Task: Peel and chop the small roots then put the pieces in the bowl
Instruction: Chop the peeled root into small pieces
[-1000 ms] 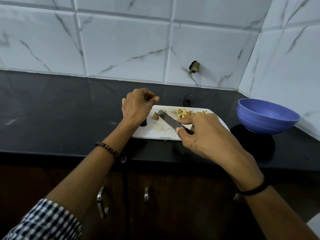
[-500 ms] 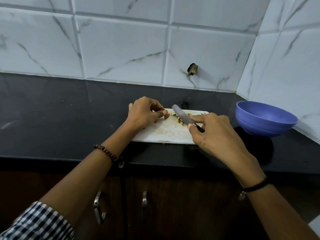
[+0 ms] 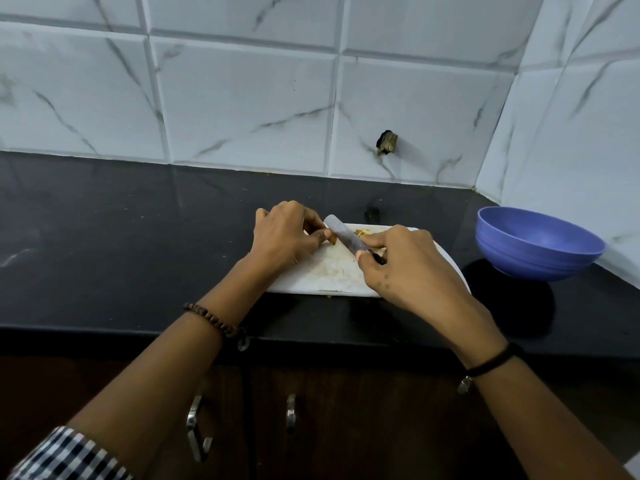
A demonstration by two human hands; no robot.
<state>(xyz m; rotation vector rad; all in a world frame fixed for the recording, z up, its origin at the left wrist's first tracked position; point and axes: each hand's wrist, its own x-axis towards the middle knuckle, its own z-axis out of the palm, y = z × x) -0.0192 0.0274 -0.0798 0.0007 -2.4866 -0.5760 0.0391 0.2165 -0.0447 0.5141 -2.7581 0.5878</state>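
Chopping looked underway: the left hand (image 3: pixel 287 237) pinched a root (image 3: pixel 332 240) on the board (image 3: pixel 329 277), and the right hand (image 3: pixel 408 268) gripped the knife (image 3: pixel 346 235) against it. The next move probably called for a careful downward cut.

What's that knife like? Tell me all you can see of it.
The knife has a plain grey blade, metal by its look, and a dark handle mostly hidden in the right hand, which grips it, forefinger laid along the blade. It slants over the white cutting board, tip pointing away and left, right beside the small root piece pinched in the left hand.
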